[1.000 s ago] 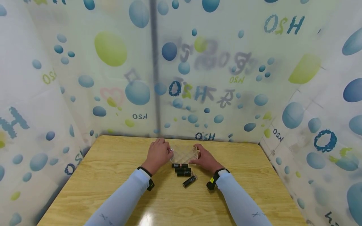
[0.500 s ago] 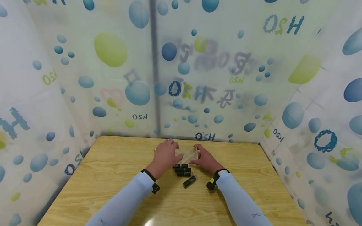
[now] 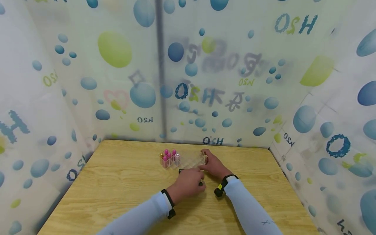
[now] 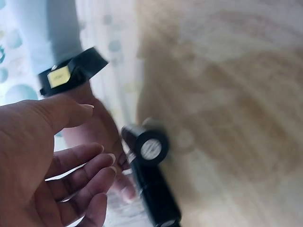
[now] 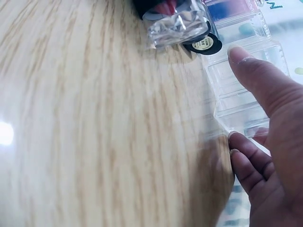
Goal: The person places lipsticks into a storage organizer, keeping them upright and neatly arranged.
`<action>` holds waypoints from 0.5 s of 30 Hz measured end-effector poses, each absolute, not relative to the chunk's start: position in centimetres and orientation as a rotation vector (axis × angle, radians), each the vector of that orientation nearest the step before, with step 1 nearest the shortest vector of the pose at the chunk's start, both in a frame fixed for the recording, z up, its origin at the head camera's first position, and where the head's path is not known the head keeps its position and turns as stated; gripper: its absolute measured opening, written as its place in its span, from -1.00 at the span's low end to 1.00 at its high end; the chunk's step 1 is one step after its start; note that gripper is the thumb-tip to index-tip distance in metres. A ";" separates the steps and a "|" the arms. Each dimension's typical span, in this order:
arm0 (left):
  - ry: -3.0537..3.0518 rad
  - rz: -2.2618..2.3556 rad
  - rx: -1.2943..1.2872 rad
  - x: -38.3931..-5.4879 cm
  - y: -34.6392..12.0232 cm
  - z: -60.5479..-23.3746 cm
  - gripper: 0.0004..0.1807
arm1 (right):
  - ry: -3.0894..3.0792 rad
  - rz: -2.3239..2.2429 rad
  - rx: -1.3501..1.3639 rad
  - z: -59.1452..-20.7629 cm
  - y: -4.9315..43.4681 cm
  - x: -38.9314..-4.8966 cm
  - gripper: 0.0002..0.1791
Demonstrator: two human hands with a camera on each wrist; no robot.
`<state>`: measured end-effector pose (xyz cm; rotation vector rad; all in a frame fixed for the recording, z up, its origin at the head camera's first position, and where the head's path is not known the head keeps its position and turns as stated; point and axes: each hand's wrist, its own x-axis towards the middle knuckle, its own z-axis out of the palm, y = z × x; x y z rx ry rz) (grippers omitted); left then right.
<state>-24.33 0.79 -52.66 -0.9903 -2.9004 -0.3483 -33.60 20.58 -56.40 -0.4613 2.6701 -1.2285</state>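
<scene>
My left hand (image 3: 188, 185) is over the black lipstick tubes (image 4: 155, 196) on the table, hiding most of them in the head view. In the left wrist view its thumb and loosely bent fingers are apart, with nothing between them, beside the tubes. At the far side, a clear plastic lipstick organizer (image 3: 191, 160) has pink-topped lipsticks (image 3: 165, 158) standing in its left compartments. My right hand (image 3: 215, 165) grips the organizer's right end, thumb on the near side. A lipstick with a clear faceted cap (image 5: 177, 28) lies close to the organizer in the right wrist view.
The wooden table (image 3: 123, 182) spreads around both hands. A curtain (image 3: 191, 71) printed with blue and green dots hangs behind its back edge and on both sides. Each wrist wears a black strap with a small camera.
My left hand has left the organizer's left part and moved right and nearer, over the black tubes. The lipsticks standing in the organizer are now uncovered. My right hand stays at the organizer's right end.
</scene>
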 end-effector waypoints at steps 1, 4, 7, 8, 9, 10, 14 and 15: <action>-2.901 -0.333 -0.994 -24.3 1.0 -52.9 -0.80 | 2.669 -1.230 -0.460 -56.4 20.6 -33.6 -0.10; -2.900 -0.295 -0.999 -24.1 1.3 -53.3 -0.81 | 2.679 -1.212 -0.459 -56.6 20.6 -33.7 -0.06; -2.881 -0.249 -1.008 -24.0 1.4 -53.6 -0.81 | 2.673 -1.214 -0.474 -56.6 20.7 -33.8 -0.04; -2.870 -0.230 -1.013 -24.0 1.4 -53.6 -0.81 | 2.666 -1.221 -0.478 -56.6 20.7 -33.8 -0.04; -2.860 -0.213 -1.018 -24.0 1.5 -53.7 -0.80 | 2.660 -1.226 -0.483 -56.6 20.7 -33.8 -0.04; -2.850 -0.197 -1.024 -23.9 1.5 -53.8 -0.80 | 2.652 -1.237 -0.488 -56.5 20.7 -33.7 -0.04; -2.822 -0.155 -1.045 -23.9 1.5 -54.0 -0.81 | 2.638 -1.251 -0.496 -56.3 20.7 -33.6 -0.04; -2.819 -0.147 -1.049 -23.9 1.6 -54.0 -0.81 | 2.637 -1.250 -0.496 -56.3 20.6 -33.6 -0.04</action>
